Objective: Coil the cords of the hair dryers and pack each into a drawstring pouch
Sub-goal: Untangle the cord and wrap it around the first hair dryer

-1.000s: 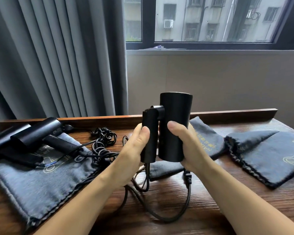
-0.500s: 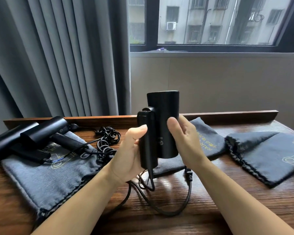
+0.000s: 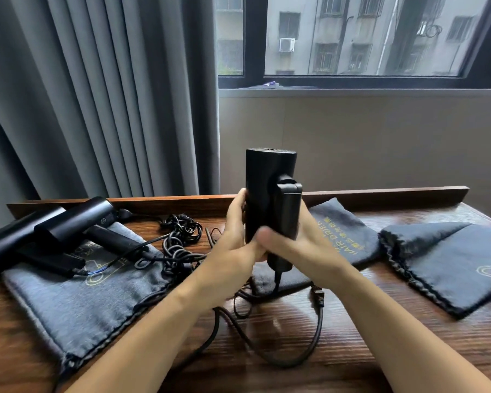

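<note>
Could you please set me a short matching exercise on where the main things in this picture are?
Things:
1. folded hair dryer
2. unfolded hair dryers
3. right-hand pouch
4. tangled cords

Places:
A. flat on the desk's right side, nothing on it
B. upright in both hands
C. between the left pouch and the hands
D. on the left pouch

Pairs: 1-B, 2-D, 3-A, 4-C

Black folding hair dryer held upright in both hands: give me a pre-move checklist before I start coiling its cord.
1. Black folding hair dryer gripped by left hand and right hand: ok.
2. Handle folded against barrel: ok.
3. Its black cord coiled: not ok, it lies loose on the wooden table.
4. Cord clear of the tangled cord pile: cannot tell.
5. Grey drawstring pouch behind the hands, free: ok.
</note>
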`<state>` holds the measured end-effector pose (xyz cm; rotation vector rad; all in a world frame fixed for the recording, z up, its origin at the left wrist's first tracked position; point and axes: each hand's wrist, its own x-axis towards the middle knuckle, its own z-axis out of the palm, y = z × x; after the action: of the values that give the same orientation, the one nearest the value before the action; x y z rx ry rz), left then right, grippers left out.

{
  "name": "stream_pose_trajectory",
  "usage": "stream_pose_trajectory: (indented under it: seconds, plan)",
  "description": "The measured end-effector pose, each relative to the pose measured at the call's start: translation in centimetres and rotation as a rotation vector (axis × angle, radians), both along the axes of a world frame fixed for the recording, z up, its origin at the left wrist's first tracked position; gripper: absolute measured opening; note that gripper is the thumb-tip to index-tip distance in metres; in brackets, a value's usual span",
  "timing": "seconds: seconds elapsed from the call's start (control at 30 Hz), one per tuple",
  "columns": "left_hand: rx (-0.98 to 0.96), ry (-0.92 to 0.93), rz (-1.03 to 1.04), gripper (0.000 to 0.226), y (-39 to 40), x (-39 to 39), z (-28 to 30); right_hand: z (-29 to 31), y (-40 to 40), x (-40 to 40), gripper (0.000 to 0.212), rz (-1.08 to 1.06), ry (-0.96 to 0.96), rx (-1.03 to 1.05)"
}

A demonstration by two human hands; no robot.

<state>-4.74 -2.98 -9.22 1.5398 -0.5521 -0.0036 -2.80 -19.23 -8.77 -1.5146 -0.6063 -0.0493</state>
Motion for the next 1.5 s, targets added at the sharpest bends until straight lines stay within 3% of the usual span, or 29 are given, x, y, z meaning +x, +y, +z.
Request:
stream_pose_trajectory:
  seconds: [0.1,0.17,0.27,0.37,0.5,0.6,0.63,0.73,0.87,1.0,1.17,1.23,1.33,1.4,1.47,1.5]
  plan:
    - [0.158,-0.056,0.217,0.055,1.7,0.9,1.4,0.6,-1.2,0.2,0.04,-0.038,0.149,0.114]
    - [0.1,-0.033,0.3,0.048,2.7,1.8,1.8,0.9,-1.8,0.3,0.037,-0.024,0.206,0.172]
    - [-0.045,0.091,0.118,0.054,2.8,1.8,2.0,0.8,-1.2,0.1,0.047,0.04,0.19,0.219]
    - [-0.081,0.092,-0.02,0.05,2.6,1.3,1.8,0.7,0.2,-0.4,0.051,0.019,0.11,0.207]
    - [-0.082,0.036,0.166,0.058,3.5,1.6,1.8,1.1,0.7,-0.8,0.048,-0.034,0.126,0.116]
    - [-0.127,0.004,0.319,0.062,4.0,1.8,2.2,0.9,0.2,-0.6,0.07,0.01,0.317,0.019]
    - [-0.144,-0.015,0.362,0.062,4.2,1.9,2.3,0.6,0.1,-0.5,0.066,0.007,0.33,-0.052]
    - [-0.182,-0.08,0.469,0.058,4.5,2.1,2.4,-0.7,0.7,-0.5,0.026,-0.075,0.227,-0.219]
    - [-0.233,-0.124,0.51,0.051,4.0,1.8,2.3,-1.9,3.1,-1.1,0.024,-0.092,0.223,-0.211]
    - [-0.283,-0.071,0.439,0.062,3.8,1.9,2.1,-2.9,3.6,-0.9,0.024,-0.116,0.193,-0.302]
    - [-0.362,0.081,0.065,0.044,4.8,1.6,1.6,-2.8,3.4,-0.8,0.031,-0.102,0.234,-0.375]
    - [-0.322,0.074,-0.074,0.048,5.0,1.1,1.8,-2.4,3.4,-0.9,0.039,-0.05,0.239,-0.373]
    - [-0.318,-0.007,-0.081,0.036,4.6,0.6,2.2,-1.5,3.3,-1.2,0.035,0.006,0.277,-0.292]
    - [-0.396,-0.002,-0.024,0.052,4.1,0.6,2.9,-1.0,3.1,-1.4,0.029,0.052,0.359,-0.149]
    - [-0.52,0.05,-0.005,0.082,4.4,0.9,3.3,0.1,2.7,-1.5,0.011,0.166,0.5,0.036]
    - [-0.59,0.065,-0.01,0.089,4.6,1.0,3.6,0.5,2.5,-1.6,0.014,0.229,0.561,0.095]
